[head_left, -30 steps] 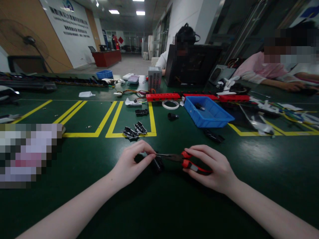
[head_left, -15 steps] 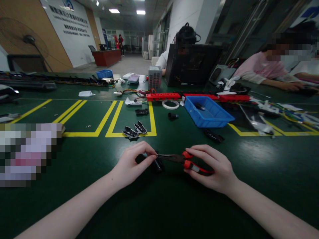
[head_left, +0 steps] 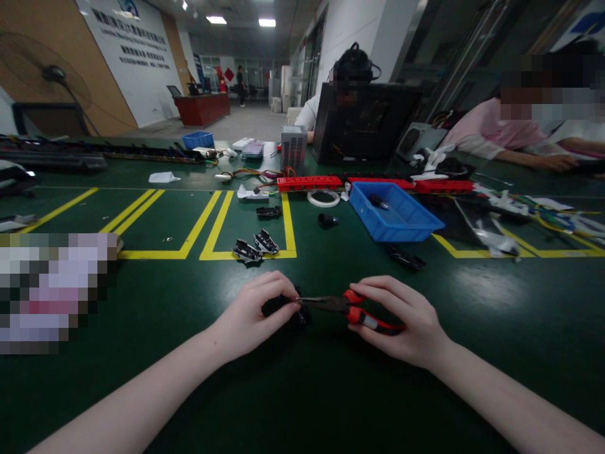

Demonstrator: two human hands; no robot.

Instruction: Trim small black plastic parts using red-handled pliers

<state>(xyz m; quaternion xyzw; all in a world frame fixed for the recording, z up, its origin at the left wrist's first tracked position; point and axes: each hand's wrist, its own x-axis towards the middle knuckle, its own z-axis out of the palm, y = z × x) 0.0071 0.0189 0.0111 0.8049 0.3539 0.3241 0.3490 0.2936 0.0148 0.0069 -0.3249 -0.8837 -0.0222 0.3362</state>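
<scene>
My right hand [head_left: 405, 318] is wrapped round the red and black handles of a pair of needle-nose pliers [head_left: 334, 304], whose jaws point left. At the jaw tips, the thumb and forefinger of my left hand [head_left: 258, 312] are pinched together. Whatever lies between those fingertips is too small to make out. A dark part [head_left: 301, 316] shows just behind and below the pinch, largely covered by my left fingers. Beyond my hands, two black and silver moulded parts [head_left: 255, 247] lie on the green table.
A blue bin [head_left: 394, 214] with a black piece inside stands beyond my right hand. Near it lie a black part [head_left: 405, 258], a black cylindrical piece [head_left: 327, 220] and a white tape ring [head_left: 324, 198]. Red power strips [head_left: 309, 183] cross behind. Co-workers sit across the table.
My left fingertips and the plier tips have shifted slightly right and down. The dark part behind them shows less. A person in the far background has moved right.
</scene>
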